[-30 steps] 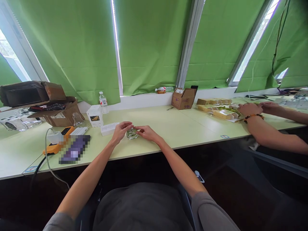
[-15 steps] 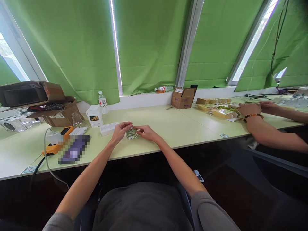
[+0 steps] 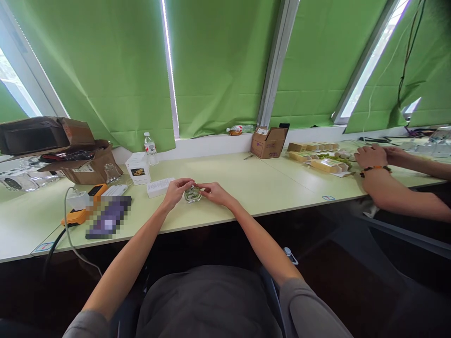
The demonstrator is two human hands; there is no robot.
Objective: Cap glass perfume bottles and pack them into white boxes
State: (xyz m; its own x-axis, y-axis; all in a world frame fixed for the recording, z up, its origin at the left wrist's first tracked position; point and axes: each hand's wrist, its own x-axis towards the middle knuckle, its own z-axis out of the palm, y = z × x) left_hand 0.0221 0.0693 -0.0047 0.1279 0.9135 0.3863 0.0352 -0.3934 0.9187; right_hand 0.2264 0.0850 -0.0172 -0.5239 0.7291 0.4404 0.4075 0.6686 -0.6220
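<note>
A small clear glass jar with greenish contents rests on the pale green table straight ahead. My left hand curls round its left side, thumb and fingers on the glass. My right hand pinches the jar's top from the right. What the right fingertips grip at the rim is too small to make out.
A white box, a flat white packet, a water bottle, open cardboard boxes, a blurred phone and cable lie left. A small carton and yellow packets stand right, by another person's hands.
My hands and the jar have barely moved. The other person's hands at the right have shifted slightly further right over the packets.
</note>
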